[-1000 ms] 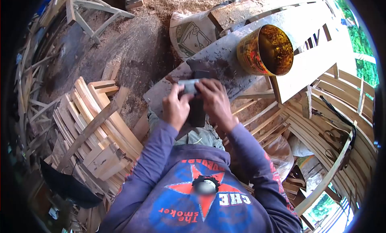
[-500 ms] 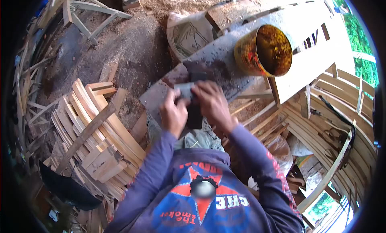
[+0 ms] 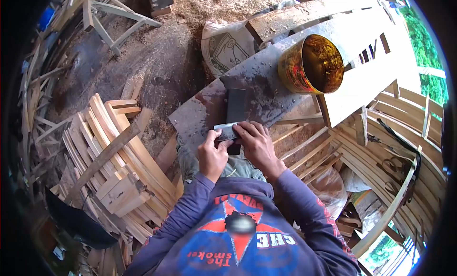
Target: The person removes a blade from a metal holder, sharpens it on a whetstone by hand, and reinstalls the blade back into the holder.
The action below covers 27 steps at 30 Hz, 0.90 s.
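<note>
A flat grey metal blade [image 3: 225, 131] is held across the near end of a dark sharpening stone [image 3: 235, 109], which lies lengthwise on a grey, wet-looking board [image 3: 266, 81] in the middle of the scene. The blade is pinched at its left end by the left hand [image 3: 213, 156], thumb on top and fingers curled beneath. Its right part is pressed down by the right hand [image 3: 256, 145], whose fingers are laid flat and close together over it. On the far right end of the board a yellow tin can [image 3: 312, 64] is seen, open and tilted, touching the board. A printed sack [image 3: 223, 40] lies beyond the board. To the left, a stack of curved wooden slats [image 3: 114, 157] is piled on the sawdust-strewn ground, and more bent slats [image 3: 395, 147] are stacked at the right.
</note>
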Available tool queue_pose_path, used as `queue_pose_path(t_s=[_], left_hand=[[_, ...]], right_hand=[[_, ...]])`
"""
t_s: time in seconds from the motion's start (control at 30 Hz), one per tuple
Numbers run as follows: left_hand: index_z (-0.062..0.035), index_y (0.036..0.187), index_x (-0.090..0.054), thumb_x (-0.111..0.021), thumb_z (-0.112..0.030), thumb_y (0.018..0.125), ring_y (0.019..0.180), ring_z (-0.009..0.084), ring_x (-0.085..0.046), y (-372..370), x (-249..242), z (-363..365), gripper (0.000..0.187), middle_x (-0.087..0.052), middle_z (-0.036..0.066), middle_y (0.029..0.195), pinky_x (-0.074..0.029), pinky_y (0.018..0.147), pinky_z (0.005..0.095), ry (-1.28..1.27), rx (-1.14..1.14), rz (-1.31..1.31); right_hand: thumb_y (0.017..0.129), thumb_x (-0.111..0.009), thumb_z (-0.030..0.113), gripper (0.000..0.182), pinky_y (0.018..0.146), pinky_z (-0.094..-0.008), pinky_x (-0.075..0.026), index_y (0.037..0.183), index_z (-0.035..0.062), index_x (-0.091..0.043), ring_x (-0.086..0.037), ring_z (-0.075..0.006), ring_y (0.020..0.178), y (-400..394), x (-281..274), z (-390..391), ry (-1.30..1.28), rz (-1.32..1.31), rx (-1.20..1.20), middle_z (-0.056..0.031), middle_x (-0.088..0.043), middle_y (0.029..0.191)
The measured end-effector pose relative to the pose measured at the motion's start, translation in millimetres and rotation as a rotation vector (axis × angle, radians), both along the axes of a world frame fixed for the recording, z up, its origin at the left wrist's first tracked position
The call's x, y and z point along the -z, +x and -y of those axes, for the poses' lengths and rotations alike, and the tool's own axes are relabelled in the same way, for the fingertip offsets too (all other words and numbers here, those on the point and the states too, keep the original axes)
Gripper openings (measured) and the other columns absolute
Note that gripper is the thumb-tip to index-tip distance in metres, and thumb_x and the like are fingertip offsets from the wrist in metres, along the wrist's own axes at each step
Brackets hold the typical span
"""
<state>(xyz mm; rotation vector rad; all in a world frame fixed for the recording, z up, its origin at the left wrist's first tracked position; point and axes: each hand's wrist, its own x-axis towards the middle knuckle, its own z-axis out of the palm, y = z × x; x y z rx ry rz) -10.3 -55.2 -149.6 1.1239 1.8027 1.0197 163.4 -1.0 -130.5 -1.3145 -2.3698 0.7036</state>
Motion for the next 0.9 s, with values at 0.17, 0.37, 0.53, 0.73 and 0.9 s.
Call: queue_pose_path(t_s=[0.17,0.37,0.53,0.73,0.9], left_hand=[[0.0025,0.107,-0.065,-0.076,0.000,0.089,0.088,0.0213,-0.072,-24.4,-9.9,-81.9,0.021,-0.075,0.019,0.097,-0.058,0.078,0.0375,0.051,0.071,0.018],[0.0029,0.106,-0.065,-0.079,-0.002,0.088,0.086,0.0219,-0.073,-13.6,-5.8,-45.3,0.023,-0.076,0.019,0.097,-0.058,0.078,0.0369,0.077,0.059,-0.070],[0.0026,0.104,-0.064,-0.081,-0.001,0.085,0.085,0.0198,-0.072,-22.9,-16.6,-63.7,0.025,-0.075,0.017,0.094,-0.058,0.077,0.0373,0.062,0.121,-0.022],[0.0011,0.105,-0.066,-0.080,-0.005,0.085,0.090,0.0367,-0.077,-26.6,-7.2,-83.9,0.025,-0.076,0.023,0.097,-0.059,0.076,0.0445,0.086,0.117,-0.059],[0.0009,0.103,-0.067,-0.082,-0.006,0.084,0.093,0.0375,-0.078,-16.6,-27.4,-29.9,0.025,-0.077,0.023,0.098,-0.059,0.078,0.0451,-0.003,0.163,-0.050]], right_hand=[[0.085,-0.071,0.011,0.040,0.101,-0.0483,-0.049,0.125,0.0064,-0.069,-0.061,-0.0384,0.119,-27.6,-8.8,-69.5,0.139,-0.098,0.033,-0.0151,-0.068,0.126],[0.086,-0.071,0.010,0.040,0.101,-0.0484,-0.049,0.126,0.0092,-0.069,-0.061,-0.0380,0.120,-14.6,-4.2,-37.5,0.077,-0.062,0.043,-0.0147,-0.069,0.125],[0.084,-0.068,0.005,0.043,0.104,-0.0473,-0.049,0.127,0.0075,-0.069,-0.060,-0.0378,0.123,-21.8,-8.0,-40.7,0.127,-0.080,0.092,-0.0141,-0.068,0.128],[0.083,-0.070,0.007,0.046,0.102,-0.0484,-0.049,0.128,0.0084,-0.069,-0.060,-0.0361,0.123,-27.3,-3.3,-58.7,0.129,-0.097,0.093,-0.0127,-0.069,0.126],[0.084,-0.073,0.013,0.046,0.099,-0.0482,-0.050,0.129,0.0085,-0.068,-0.060,-0.0356,0.122,-14.5,-10.7,1.6,0.092,-0.041,0.106,-0.0120,-0.067,0.129]])
